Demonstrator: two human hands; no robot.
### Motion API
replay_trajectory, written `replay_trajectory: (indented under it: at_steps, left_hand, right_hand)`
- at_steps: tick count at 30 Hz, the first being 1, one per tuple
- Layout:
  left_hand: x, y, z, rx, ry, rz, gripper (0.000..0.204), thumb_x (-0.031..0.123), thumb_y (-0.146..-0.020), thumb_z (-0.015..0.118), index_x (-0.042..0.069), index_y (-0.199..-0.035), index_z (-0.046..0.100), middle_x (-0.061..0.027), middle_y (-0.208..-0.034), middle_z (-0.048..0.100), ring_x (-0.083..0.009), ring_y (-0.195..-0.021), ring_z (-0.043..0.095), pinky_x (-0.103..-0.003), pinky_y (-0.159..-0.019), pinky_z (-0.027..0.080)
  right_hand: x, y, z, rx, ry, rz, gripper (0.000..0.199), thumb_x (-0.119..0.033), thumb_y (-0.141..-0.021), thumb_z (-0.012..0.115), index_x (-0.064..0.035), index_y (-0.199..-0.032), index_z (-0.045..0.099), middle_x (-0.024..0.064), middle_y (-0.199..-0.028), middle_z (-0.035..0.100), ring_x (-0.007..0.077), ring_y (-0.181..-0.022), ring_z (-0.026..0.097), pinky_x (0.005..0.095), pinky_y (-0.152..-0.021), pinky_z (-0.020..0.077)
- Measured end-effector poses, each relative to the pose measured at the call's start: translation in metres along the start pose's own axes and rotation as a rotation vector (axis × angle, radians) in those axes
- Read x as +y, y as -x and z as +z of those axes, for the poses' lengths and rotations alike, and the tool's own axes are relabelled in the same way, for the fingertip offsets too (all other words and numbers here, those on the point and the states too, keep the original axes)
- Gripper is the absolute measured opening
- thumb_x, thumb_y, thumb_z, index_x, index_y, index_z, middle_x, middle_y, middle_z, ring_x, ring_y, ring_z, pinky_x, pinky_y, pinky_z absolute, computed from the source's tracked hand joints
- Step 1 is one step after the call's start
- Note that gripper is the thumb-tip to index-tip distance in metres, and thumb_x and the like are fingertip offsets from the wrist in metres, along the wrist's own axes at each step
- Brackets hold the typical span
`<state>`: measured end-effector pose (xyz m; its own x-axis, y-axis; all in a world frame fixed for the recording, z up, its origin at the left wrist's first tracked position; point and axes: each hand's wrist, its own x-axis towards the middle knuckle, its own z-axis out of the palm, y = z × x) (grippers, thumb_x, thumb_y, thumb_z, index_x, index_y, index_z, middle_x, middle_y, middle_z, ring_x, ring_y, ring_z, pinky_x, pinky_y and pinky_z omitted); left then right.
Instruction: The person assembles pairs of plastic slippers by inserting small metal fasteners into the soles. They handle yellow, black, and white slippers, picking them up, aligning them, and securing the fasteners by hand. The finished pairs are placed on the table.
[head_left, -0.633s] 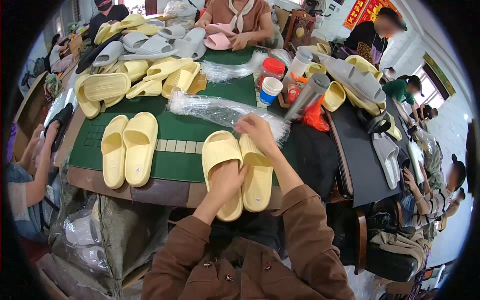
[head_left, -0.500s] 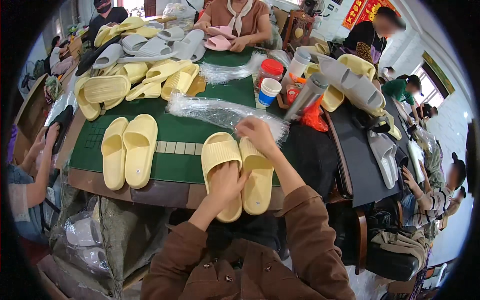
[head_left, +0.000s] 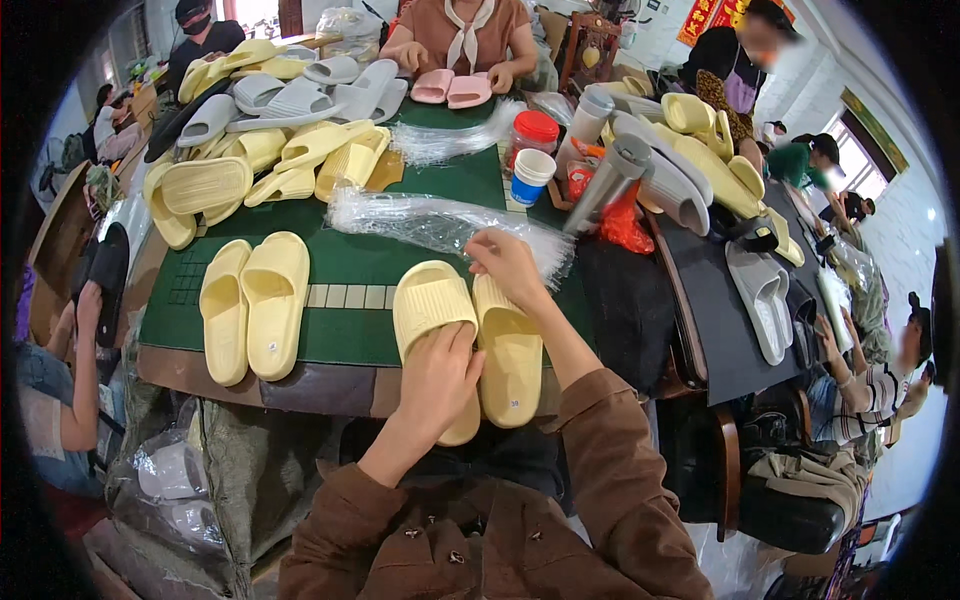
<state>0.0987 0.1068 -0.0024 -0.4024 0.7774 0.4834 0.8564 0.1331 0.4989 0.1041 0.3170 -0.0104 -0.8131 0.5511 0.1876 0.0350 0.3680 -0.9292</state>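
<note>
A pair of pale yellow slide slippers lies before me at the table's front edge, the left slipper (head_left: pixel 433 292) beside the right slipper (head_left: pixel 510 375). My left hand (head_left: pixel 437 372) lies over the left slipper's foot opening, its fingers closed at the strap's edge. Above the right slipper's strap is my right hand (head_left: pixel 507 265), its fingers curled together; what they pinch, if anything, is hidden. Just beyond its fingertips lies a bundle of clear plastic bags (head_left: pixel 410 218). Another yellow pair (head_left: pixel 273 305) rests to the left on the green mat (head_left: pixel 350 337).
Yellow and grey slippers (head_left: pixel 300 103) are heaped at the far left. A paper cup (head_left: pixel 532 178), a red-lidded jar (head_left: pixel 533 132) and a grey flask (head_left: pixel 610 180) stand right of the bags. Across the table, a person handles pink slippers (head_left: pixel 470 91). More slippers lie right.
My left hand's fingers have drawn back from inside the strap to its edge. My right hand stays near the other strap. Across the table, the pink slippers have been lowered and set side by side.
</note>
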Motion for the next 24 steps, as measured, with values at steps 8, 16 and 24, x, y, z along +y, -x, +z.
replay_trajectory:
  at_steps: [8, 16, 24]
  left_hand:
    - [-0.046, -0.061, 0.006, 0.073, -0.091, -0.027, 0.023, 0.015, -0.083, 0.064, 0.002, -0.103, 0.064, -0.0145, -0.1, 0.062, -0.0357, -0.093, 0.06, -0.044, -0.079, 0.049]
    - [-0.058, -0.106, 0.05, -0.341, -0.146, -0.315, 0.024, 0.019, -0.083, 0.06, -0.002, -0.093, 0.066, -0.0187, -0.099, 0.062, -0.0387, -0.086, 0.063, -0.05, -0.077, 0.05]
    - [-0.071, -0.1, 0.071, -0.124, -0.092, -0.21, 0.015, 0.012, -0.083, 0.057, 0.001, -0.086, 0.066, -0.0185, -0.096, 0.064, -0.0359, -0.088, 0.064, -0.046, -0.075, 0.052]
  right_hand:
    - [0.013, 0.0, -0.001, 0.092, -0.113, -0.043, 0.015, -0.01, -0.09, 0.057, 0.0015, -0.097, 0.064, 0.0076, -0.085, 0.067, 0.0133, -0.075, 0.066, 0.0263, -0.068, 0.0509]
    - [0.025, 0.001, 0.002, 0.169, 0.163, -0.146, 0.015, -0.011, -0.084, 0.062, -0.0001, -0.094, 0.067, 0.0093, -0.093, 0.064, 0.0176, -0.085, 0.062, 0.0309, -0.076, 0.0489]
    - [0.018, 0.004, 0.002, 0.213, 0.085, -0.064, 0.015, -0.01, -0.085, 0.06, 0.0003, -0.094, 0.065, 0.0102, -0.097, 0.067, 0.0173, -0.091, 0.062, 0.0323, -0.082, 0.0479]
